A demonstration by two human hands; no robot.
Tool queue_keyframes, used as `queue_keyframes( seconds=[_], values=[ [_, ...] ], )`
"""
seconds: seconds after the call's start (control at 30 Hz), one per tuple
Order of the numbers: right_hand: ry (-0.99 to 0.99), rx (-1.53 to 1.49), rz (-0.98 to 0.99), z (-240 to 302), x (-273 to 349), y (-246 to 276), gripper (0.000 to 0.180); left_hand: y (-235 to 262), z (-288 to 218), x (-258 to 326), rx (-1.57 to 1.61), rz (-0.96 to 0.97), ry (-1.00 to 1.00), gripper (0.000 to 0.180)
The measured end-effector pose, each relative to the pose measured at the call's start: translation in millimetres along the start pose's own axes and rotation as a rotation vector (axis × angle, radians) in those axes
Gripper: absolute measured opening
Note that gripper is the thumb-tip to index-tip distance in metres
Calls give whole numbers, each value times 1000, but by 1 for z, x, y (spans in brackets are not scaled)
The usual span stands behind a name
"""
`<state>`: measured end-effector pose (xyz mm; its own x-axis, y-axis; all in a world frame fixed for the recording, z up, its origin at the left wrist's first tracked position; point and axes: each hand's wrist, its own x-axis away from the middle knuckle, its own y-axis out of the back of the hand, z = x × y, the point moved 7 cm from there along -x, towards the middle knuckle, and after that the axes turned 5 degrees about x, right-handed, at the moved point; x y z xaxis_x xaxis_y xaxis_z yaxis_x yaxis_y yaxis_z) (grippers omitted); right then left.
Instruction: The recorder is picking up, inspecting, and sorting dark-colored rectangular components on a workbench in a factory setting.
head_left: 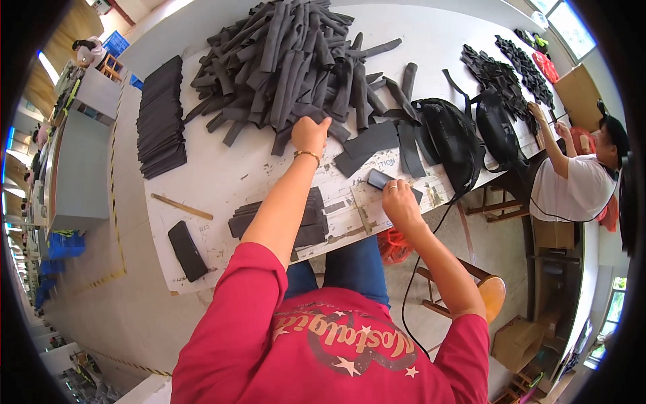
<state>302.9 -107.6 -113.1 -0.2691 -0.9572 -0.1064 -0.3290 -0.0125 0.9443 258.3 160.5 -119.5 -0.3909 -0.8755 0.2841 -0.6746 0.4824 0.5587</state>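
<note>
A large heap of dark grey folded fabric strips (276, 50) lies on the white table (222, 158). My left hand (310, 137) is at the heap's near edge, its fingers closed on a fabric strip (311, 111). Closer to the table's front edge, my right hand (401, 203) grips a small dark flat block (379, 178) with a shiny face; my fingers cover part of it. Between and beyond my hands lie loose flat dark pieces (372, 139). A low stack of dark pieces (311, 219) sits under my left forearm.
A neat row of dark strips (161, 118) lines the table's left side. A wooden stick (182, 206) and a black case (187, 251) lie near the front left. Black bags (452, 141) stand at right, where another person (572, 178) works. A stool (491, 296) is behind my right arm.
</note>
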Motion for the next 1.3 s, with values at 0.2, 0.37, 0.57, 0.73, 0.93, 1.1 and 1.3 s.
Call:
queue_keyframes(
  seconds=[0.2, 0.37, 0.57, 0.73, 0.93, 1.1, 1.3],
  values=[
    [-16, -133, -95, -12, -7, 17, 18, 15, 26, -9, 224, -50, -1, 15],
    [-275, -588, -174, -30, 6, 35, 39, 36, 24, 41, 789, 182, 87, 11],
    [-285, -1052, -206, 4, 17, 118, 37, 80, 13, 116, 1127, 354, -50, 16],
    [-239, -1069, -423, 24, 31, 160, 38, 100, 21, 151, 1224, 310, -78, 17],
    [-328, -1119, -485, 38, 24, 177, 40, 114, 26, 166, 1306, 344, -78, 20],
    [-275, -933, -618, 41, 18, 195, 28, 120, 22, 177, 1338, 387, -99, 21],
    [-197, -671, -787, 43, 17, 214, 22, 120, 18, 193, 1356, 438, -135, 22]
  ],
)
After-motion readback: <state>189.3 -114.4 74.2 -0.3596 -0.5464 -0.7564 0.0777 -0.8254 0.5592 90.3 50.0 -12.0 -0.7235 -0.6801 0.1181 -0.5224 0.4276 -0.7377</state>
